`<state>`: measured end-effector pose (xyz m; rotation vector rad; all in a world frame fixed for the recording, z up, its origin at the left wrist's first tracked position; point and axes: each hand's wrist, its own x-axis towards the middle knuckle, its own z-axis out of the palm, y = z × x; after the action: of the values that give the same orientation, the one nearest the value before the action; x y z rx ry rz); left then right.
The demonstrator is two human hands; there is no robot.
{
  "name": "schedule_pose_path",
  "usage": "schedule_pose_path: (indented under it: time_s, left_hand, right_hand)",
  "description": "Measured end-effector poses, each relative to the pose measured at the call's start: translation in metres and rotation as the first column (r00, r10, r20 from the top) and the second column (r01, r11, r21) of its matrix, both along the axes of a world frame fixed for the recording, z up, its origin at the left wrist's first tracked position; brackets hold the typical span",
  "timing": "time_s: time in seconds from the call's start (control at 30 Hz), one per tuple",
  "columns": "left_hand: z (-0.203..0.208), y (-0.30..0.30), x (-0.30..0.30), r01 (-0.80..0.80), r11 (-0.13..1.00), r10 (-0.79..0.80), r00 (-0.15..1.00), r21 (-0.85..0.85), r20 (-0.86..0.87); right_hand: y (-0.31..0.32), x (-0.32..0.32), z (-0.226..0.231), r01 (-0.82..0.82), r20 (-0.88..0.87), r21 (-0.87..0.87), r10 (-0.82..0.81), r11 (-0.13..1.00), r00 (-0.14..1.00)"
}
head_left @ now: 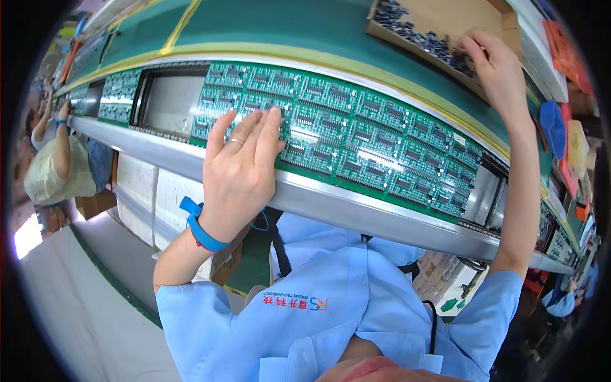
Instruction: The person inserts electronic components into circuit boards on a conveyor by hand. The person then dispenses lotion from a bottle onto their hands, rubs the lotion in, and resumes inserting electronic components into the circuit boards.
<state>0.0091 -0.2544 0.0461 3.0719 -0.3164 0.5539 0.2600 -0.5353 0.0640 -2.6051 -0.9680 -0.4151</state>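
A long panel of green circuit boards (363,143), set with many small black chips, lies on a metal-railed conveyor in front of me. My left hand (245,149) rests on the panel's left part, its fingers stretched over the boards and the fingertips touching the surface. It wears a ring, and a blue wrist strap (207,230) circles the wrist. At the upper right, my right hand (496,67) reaches into a cardboard box (471,16) and bends its fingers down at a pile of small dark components (423,37). Whatever lies between those fingertips is too small to make out.
The conveyor's metal front rail (318,197) runs between me and the boards. Behind them stretches a green work surface (273,28) with yellow edging. A blue bin (552,130) stands at the right. Another person (63,165) works farther left along the line.
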Motion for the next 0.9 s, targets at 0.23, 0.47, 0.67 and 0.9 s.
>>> schedule_pose_path:
  time_s: [0.23,0.47,0.67,0.9]
  left_hand:
    - [0.006,-0.066,0.015,0.209,0.937,-0.247,0.963,-0.279,-0.108]
    - [0.033,-0.117,0.059,0.429,0.869,-0.461,0.883,-0.248,-0.087]
    - [0.054,-0.117,0.181,0.094,0.995,-0.093,0.995,0.04,-0.038]
    - [0.035,-0.135,0.22,0.117,0.983,-0.146,0.966,-0.14,-0.215]
  right_hand:
    - [-0.028,-0.025,0.02,0.115,-0.292,0.208,-0.05,0.971,0.955]
    - [-0.081,-0.082,0.045,0.245,-0.637,0.406,0.08,0.881,0.767]
    - [-0.129,-0.128,0.027,0.405,-0.823,0.39,0.115,0.827,0.556]
    - [-0.158,-0.148,0.015,0.575,-0.898,0.312,0.036,0.757,0.439]
